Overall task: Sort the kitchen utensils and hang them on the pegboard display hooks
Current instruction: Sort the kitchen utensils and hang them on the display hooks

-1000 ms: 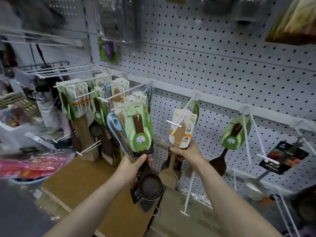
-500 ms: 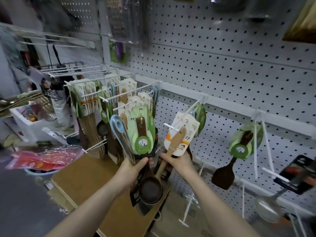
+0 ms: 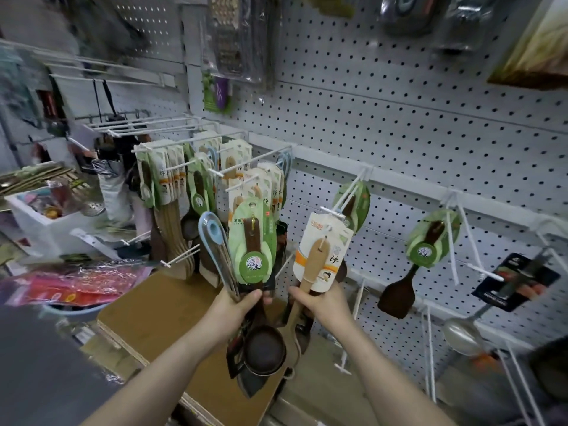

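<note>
My left hand (image 3: 238, 305) grips a bundle of packaged utensils: a dark wooden ladle with a green card (image 3: 252, 244), a blue-rimmed spoon (image 3: 212, 232) and others behind. My right hand (image 3: 319, 302) holds a light wooden spatula on a white and orange card (image 3: 319, 250) by its handle. The card's top sits just below the tip of a white hook (image 3: 333, 214) on the pegboard (image 3: 399, 118). Whether the card is on that hook I cannot tell. A green-carded utensil (image 3: 353, 207) hangs behind it.
Several hooks at the left hold rows of carded wooden utensils (image 3: 172, 179). Further right hang a dark spatula on a green card (image 3: 430, 238), a black-carded item (image 3: 516, 281) and a steel ladle (image 3: 461, 333). A brown cardboard box (image 3: 159, 318) lies below. A white bin (image 3: 49, 216) stands at the left.
My right hand has drawn the white-carded spatula left and down, off the hook's length to its tip, closer to my left hand. The camera view has shifted left.
</note>
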### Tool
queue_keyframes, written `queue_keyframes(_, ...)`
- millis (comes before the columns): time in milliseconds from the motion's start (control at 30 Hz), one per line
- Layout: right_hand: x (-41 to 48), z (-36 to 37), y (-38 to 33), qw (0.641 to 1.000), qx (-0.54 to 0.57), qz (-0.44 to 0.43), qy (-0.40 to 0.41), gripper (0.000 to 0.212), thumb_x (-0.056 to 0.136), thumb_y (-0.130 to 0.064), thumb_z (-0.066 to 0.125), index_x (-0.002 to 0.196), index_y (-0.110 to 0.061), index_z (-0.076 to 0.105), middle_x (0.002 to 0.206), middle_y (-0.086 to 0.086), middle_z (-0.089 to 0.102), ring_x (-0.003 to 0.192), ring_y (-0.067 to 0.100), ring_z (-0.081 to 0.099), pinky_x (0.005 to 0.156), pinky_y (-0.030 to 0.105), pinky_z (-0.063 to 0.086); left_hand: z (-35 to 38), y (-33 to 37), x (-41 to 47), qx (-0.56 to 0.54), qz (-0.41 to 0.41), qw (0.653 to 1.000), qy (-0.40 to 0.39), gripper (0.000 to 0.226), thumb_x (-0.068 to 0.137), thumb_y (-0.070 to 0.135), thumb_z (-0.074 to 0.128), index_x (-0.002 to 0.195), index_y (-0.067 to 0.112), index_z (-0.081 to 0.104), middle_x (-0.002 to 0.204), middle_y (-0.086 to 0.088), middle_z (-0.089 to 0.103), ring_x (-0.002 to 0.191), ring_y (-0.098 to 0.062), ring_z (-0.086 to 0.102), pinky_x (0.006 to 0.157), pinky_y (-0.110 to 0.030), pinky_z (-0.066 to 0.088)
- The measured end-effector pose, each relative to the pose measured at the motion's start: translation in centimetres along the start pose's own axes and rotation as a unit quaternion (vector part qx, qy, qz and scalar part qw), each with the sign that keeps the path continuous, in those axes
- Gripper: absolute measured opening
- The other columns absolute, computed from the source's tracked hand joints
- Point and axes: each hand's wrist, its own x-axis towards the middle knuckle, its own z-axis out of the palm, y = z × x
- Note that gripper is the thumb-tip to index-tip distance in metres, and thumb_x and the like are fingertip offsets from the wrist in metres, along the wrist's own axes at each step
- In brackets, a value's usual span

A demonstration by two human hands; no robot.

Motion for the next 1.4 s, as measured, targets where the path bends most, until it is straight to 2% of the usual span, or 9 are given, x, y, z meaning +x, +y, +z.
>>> queue_keyframes(200,-3.5,2.6,-2.5,0.999,0.03,0.025,0.028,0.02,0.08,-0.024,0.081,0.09,-0.036,0.068,0.091,-0.022,0.071,0.084,-0.014,0.063,0.068,0.004,0.045,-4.3,0.2,-3.2,0.026,0.001,1.0,-0.005,0.019,0.095,0.009,0.055,0.11,0.017,0.062,0.1,-0.005,0.075,0.101,-0.018,0.069,0.093,-0.034,0.052)
queue_keyframes(333,-5.4,5.2,-3.9,0.998,0.012,0.043,0.052,0.014,0.08,-0.027,0.081,0.091,-0.026,0.072,0.088,-0.018,0.072,0.085,-0.003,0.066,0.075,0.024,0.051,-8.2,-0.5,-5.1,0.034,-0.006,0.999,0.008,0.038,0.086,0.031,0.067,0.121,0.018,0.059,0.11,-0.003,0.072,0.11,-0.019,0.064,0.104,-0.046,0.045)
queue_keyframes(400,-6.4,6.7,-4.8,0.998,-0.005,0.033,0.062,0.013,0.079,-0.027,0.081,0.086,-0.031,0.07,0.083,-0.02,0.071,0.081,-0.006,0.065,0.072,0.026,0.052,-9.7,-0.6,-6.0,0.033,-0.006,0.999,0.007,0.022,0.091,0.023,0.063,0.112,0.018,0.062,0.103,-0.005,0.074,0.106,-0.02,0.066,0.102,-0.044,0.046)
queue_keyframes(633,-8.1,11.4,-8.8,0.982,-0.186,-0.029,0.033,0.017,0.087,-0.037,0.071,0.09,-0.032,0.055,0.072,-0.018,0.055,0.068,0.003,0.054,0.055,0.016,0.037,-15.7,-0.9,-9.2,0.01,-0.016,0.999,0.045,0.013,0.095,0.011,0.057,0.105,0.015,0.064,0.093,-0.004,0.076,0.1,-0.019,0.069,0.099,-0.04,0.048)
queue_keyframes(733,-7.5,13.2,-10.1,0.975,-0.206,-0.082,0.001,0.019,0.09,-0.023,0.07,0.101,-0.031,0.056,0.082,-0.016,0.057,0.073,-0.002,0.055,0.063,0.008,0.042,-18.4,-1.0,-10.7,0.0,-0.013,0.997,0.075,0.013,0.095,0.008,0.055,0.104,0.013,0.063,0.091,-0.005,0.076,0.1,-0.022,0.069,0.096,-0.038,0.05)
queue_keyframes(867,-5.7,16.1,-12.0,0.932,-0.334,-0.139,-0.029,0.032,0.085,-0.02,0.072,0.113,-0.029,0.059,0.097,-0.005,0.065,0.089,0.018,0.066,0.076,0.037,0.055,-22.2,-1.1,-12.4,-0.009,-0.013,0.994,0.104,0.012,0.096,0.011,0.055,0.103,0.017,0.062,0.093,-0.004,0.076,0.099,-0.019,0.069,0.096,-0.038,0.05)
queue_keyframes(1033,-4.5,20.0,-16.1,0.825,-0.525,-0.192,-0.085,0.03,0.092,-0.024,0.062,0.119,-0.024,0.049,0.104,0.004,0.064,0.094,0.03,0.065,0.069,0.037,0.046,-26.5,-1.1,-14.1,-0.032,-0.014,0.988,0.154,0.017,0.096,0.015,0.055,0.109,0.009,0.063,0.097,-0.007,0.075,0.102,-0.021,0.067,0.098,-0.042,0.05)
queue_keyframes(1267,-5.0,26.6,-23.1,0.826,-0.499,-0.178,-0.193,0.02,0.089,-0.026,0.063,0.109,-0.02,0.06,0.108,0.009,0.066,0.105,0.034,0.061,0.075,0.036,0.042,-31.6,-0.6,-16.4,-0.109,-0.011,0.965,0.237,0.017,0.098,0.007,0.05,0.106,0.001,0.063,0.1,-0.019,0.07,0.094,-0.026,0.066,0.084,-0.031,0.055)
queue_keyframes(1400,-5.4,31.2,-25.8,0.861,-0.417,-0.146,-0.251,0.026,0.085,-0.033,0.068,0.101,-0.019,0.053,0.101,0.007,0.06,0.103,0.034,0.062,0.075,0.033,0.045,-33.9,-0.5,-17.7,-0.153,-0.018,0.955,0.255,0.018,0.098,0.007,0.05,0.107,-0.001,0.063,0.095,-0.015,0.071,0.084,-0.02,0.068,0.074,-0.027,0.057)
